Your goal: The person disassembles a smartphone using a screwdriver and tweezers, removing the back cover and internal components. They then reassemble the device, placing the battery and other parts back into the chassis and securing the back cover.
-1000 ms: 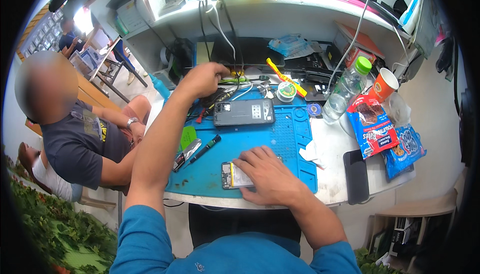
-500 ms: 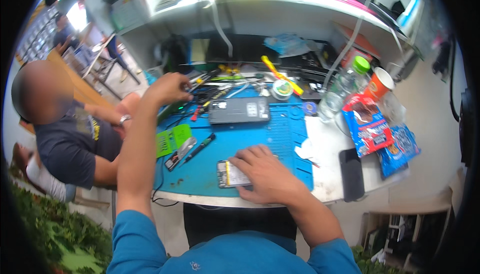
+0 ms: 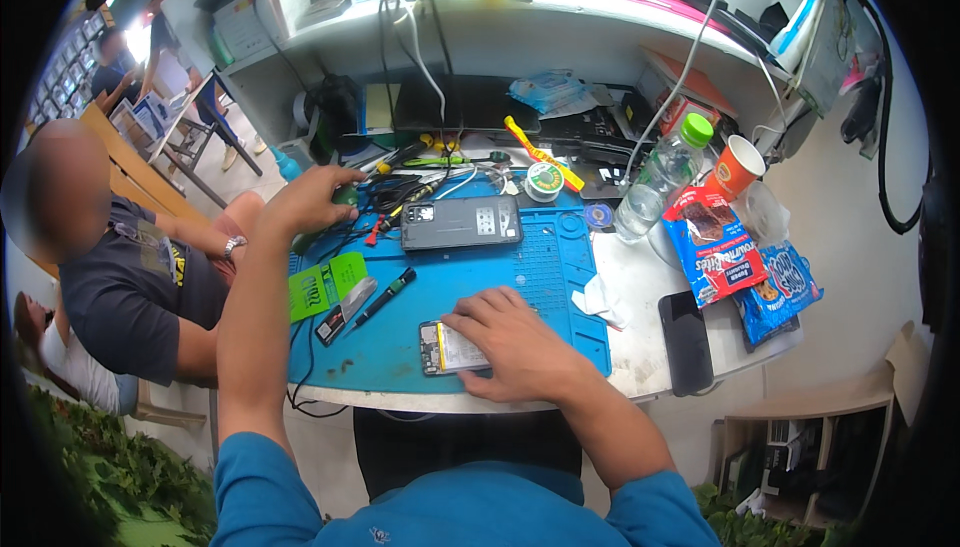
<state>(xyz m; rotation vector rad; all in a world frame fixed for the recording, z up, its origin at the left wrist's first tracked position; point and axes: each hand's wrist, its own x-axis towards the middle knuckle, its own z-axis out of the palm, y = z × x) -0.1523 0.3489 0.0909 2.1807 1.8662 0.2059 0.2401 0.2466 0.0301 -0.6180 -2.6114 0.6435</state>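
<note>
My right hand (image 3: 520, 347) lies over the opened phone (image 3: 455, 349) on the blue mat, fingers along its far edge and thumb at its near edge. A pale battery and part of the circuit board show; the rest is under my palm. At the mat's far left, my left hand (image 3: 312, 199) has its thumb and fingers around a small green object (image 3: 346, 195), mostly hidden. A dark phone back cover (image 3: 462, 224) lies beyond my right hand. A black pen-shaped screwdriver (image 3: 384, 299) rests beside a green card (image 3: 328, 287) and a small clear packet (image 3: 346, 313).
Cables and tools (image 3: 400, 187) crowd the back of the blue mat (image 3: 420, 287). To the right are a round tin (image 3: 544, 182), a plastic bottle (image 3: 665, 177), an orange cup (image 3: 736, 169), snack bags (image 3: 712, 247) and a black phone (image 3: 685, 344). Another person (image 3: 130, 277) sits at the left.
My left hand has lowered slightly and its fingers have come around the green object. My right hand stays on the opened phone. The whole view has shifted a little.
</note>
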